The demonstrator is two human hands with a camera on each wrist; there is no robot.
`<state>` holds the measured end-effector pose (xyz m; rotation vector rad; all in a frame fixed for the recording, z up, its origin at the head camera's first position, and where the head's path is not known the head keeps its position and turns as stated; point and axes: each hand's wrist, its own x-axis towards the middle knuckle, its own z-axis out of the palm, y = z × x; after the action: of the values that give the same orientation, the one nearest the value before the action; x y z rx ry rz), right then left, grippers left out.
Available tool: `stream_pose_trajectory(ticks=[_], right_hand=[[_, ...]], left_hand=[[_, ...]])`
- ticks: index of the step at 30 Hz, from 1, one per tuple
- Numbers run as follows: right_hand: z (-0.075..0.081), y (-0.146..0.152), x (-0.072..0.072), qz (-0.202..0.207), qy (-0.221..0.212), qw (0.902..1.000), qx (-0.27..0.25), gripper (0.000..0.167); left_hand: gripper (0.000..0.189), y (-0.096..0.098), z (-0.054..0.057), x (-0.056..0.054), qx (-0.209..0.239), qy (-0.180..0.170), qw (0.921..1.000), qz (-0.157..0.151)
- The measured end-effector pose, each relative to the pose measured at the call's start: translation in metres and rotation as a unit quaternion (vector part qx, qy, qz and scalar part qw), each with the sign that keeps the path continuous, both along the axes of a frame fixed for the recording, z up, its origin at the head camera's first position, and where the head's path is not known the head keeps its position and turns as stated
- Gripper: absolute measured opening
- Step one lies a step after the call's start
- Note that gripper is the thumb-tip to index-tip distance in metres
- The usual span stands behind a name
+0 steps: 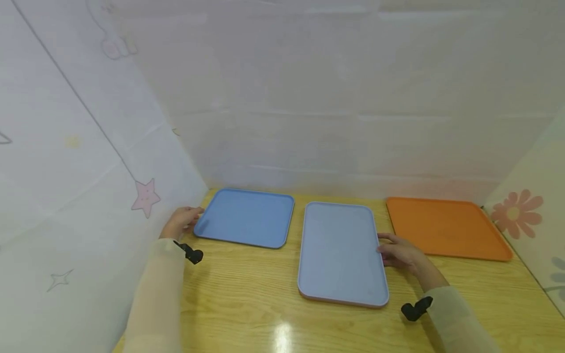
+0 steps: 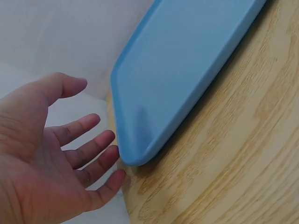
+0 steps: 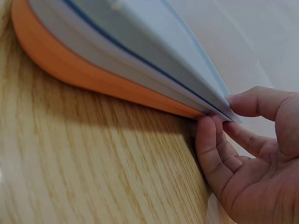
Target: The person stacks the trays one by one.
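A pale bluish-grey tray (image 1: 342, 255) lies on top of a stack at the middle of the table. In the right wrist view, an orange tray (image 3: 70, 65) forms the bottom of that stack, with grey layers above it. My right hand (image 1: 401, 255) pinches the stack's right edge, thumb on the top rim and fingers below. How many layers it grips, I cannot tell. To the left lies a blue tray (image 1: 247, 215). Beside its left end is my left hand (image 2: 56, 154), fingers loosely spread and fingertips close to the rim; contact is unclear.
Another orange tray (image 1: 446, 228) lies at the back right, beyond my right hand. The wooden table (image 1: 238, 294) backs onto a pale hanging sheet (image 1: 335, 122). A sheet with a pink star (image 1: 146, 197) rises close along my left arm.
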<state>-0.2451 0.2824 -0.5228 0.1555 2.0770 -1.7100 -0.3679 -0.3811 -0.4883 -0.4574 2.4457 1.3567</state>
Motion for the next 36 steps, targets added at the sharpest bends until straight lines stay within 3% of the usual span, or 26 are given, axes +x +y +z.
stream_pose_trajectory(ticks=[5, 9, 12, 18, 21, 27, 29, 33, 36], right_hand=[[0.0, 0.0, 0.001, 0.005, 0.004, 1.0, -0.003, 0.073], [0.0, -0.002, 0.0, 0.006, 0.005, 1.0, 0.003, 0.072], [-0.001, -0.002, 0.0, 0.003, 0.004, 0.9999, 0.01, 0.072], [0.0, -0.001, -0.001, 0.005, 0.008, 0.9998, 0.018, 0.073], [0.0, -0.002, 0.0, 0.004, 0.006, 0.9998, 0.018, 0.073], [-0.001, -0.002, 0.001, 0.006, 0.006, 0.9998, 0.016, 0.072], [-0.001, -0.002, 0.001, 0.007, 0.006, 0.9998, 0.019, 0.073], [0.0, -0.001, 0.001, 0.01, 0.005, 0.9998, 0.019, 0.075], [0.0, 0.0, 0.0, 0.007, 0.003, 0.9999, 0.015, 0.076]], left_hand=[[0.08, 0.005, -0.001, 0.002, 0.005, -0.04, 0.9989, -0.023], [0.068, 0.007, -0.007, 0.008, 0.006, -0.034, 0.9993, -0.017], [0.059, 0.007, -0.011, 0.012, -0.01, -0.022, 0.9992, -0.031], [0.062, 0.007, -0.014, 0.012, -0.038, -0.021, 0.998, -0.045], [0.061, 0.01, -0.008, 0.018, -0.017, -0.028, 0.9984, -0.046], [0.028, 0.006, 0.006, 0.031, 0.009, -0.032, 0.9981, -0.052], [0.035, 0.004, 0.009, 0.033, 0.013, -0.033, 0.9982, -0.049], [0.061, 0.003, 0.013, 0.039, 0.067, -0.039, 0.9949, -0.064], [0.068, 0.002, 0.016, 0.042, 0.1, -0.045, 0.9917, -0.068]])
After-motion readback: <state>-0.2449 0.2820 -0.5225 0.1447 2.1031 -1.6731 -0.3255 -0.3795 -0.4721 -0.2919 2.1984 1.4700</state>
